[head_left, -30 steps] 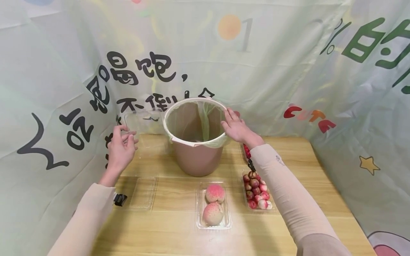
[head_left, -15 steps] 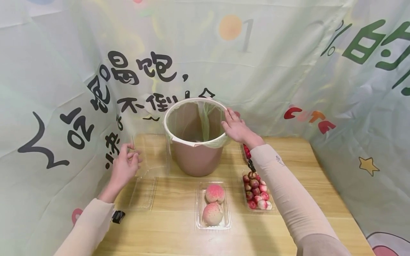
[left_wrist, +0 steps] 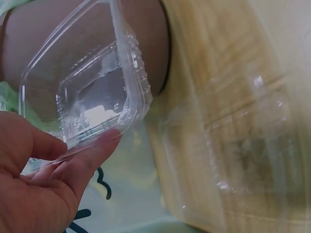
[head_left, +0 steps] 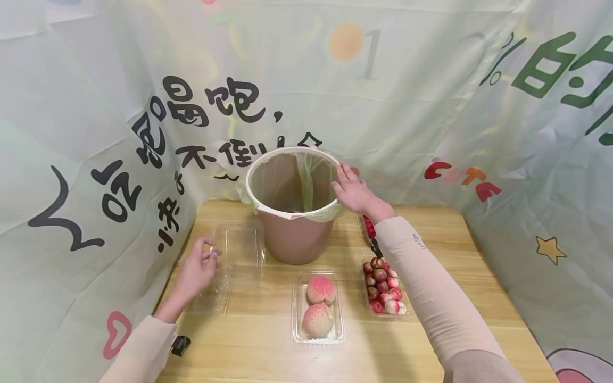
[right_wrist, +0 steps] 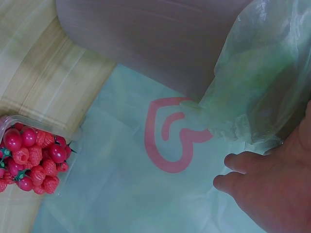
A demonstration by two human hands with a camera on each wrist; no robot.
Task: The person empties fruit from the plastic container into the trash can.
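Note:
My left hand (head_left: pixel 197 268) pinches a clear plastic food container (left_wrist: pixel 133 82) by its edge, thumb on one side and fingers on the other. It hangs tilted beside the bin. Below it, another clear plastic tray (left_wrist: pixel 221 184) lies on the wooden table. At the back stands a brownish-pink bin (head_left: pixel 297 239) lined with a thin green plastic bag (head_left: pixel 307 178), which folds out over the pale rim. My right hand (head_left: pixel 353 190) rests on the bin's right rim with extended fingers; in the right wrist view the bag hangs beside that hand.
Two peaches (head_left: pixel 320 319) sit in a clear tray at front centre. To their right is a tray of small dark and pink round fruits (head_left: pixel 380 282). Cherry tomatoes and raspberries (right_wrist: pixel 36 158) fill a box partly behind my right arm. Printed cloth walls (head_left: pixel 407 122) surround the table.
My left hand has come down and slightly right, bringing the clear container lower and nearer in front of the bin's left side. The right hand stays at the rim.

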